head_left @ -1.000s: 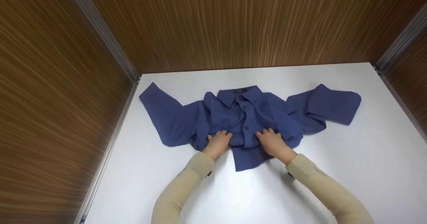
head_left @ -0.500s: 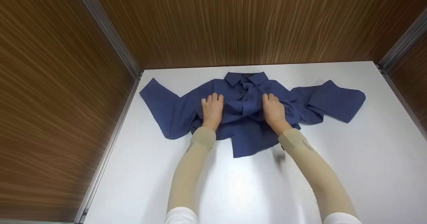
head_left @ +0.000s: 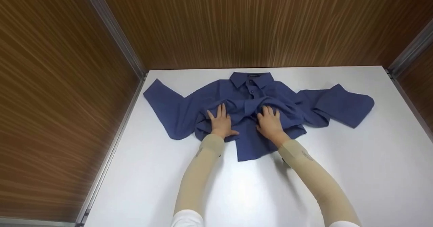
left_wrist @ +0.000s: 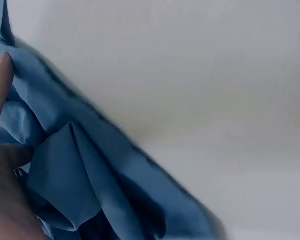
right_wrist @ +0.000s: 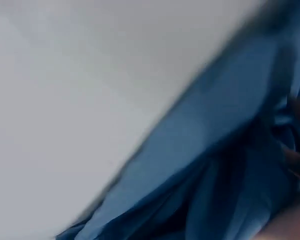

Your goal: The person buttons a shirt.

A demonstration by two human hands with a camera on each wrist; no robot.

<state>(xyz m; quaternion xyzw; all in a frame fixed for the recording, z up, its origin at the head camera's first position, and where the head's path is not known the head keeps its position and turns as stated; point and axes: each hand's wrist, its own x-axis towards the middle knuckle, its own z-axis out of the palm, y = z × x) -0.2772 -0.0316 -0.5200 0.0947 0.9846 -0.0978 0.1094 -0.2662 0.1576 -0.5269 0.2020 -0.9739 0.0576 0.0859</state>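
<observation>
A dark blue button-up shirt (head_left: 223,90) lies front up, collar at the far side and sleeves out to both sides. Its front is bunched into a raised fold across the middle, and a flat back panel shows below. My left hand (head_left: 221,123) rests on the left of the bunched cloth, fingers spread and thumb out to the side. On the other side my right hand (head_left: 270,123) touches the underside of the fold, fingertips reaching in beneath its edge. In the left wrist view a fingertip (left_wrist: 5,60) lies on the shirt near its hem. The right wrist view is blurred.
The shirt lies on a white table (head_left: 236,193). A wood-grain panel (head_left: 236,24) stands behind it and another (head_left: 61,101) on the left, joined by metal rails. The right sleeve (head_left: 345,107) is folded back over itself.
Both hands first moved away from me, carrying the shirt front toward the collar, and the upper part flattened. Since then the hands came slightly nearer, the left fingers spread, and the fold stays bunched.
</observation>
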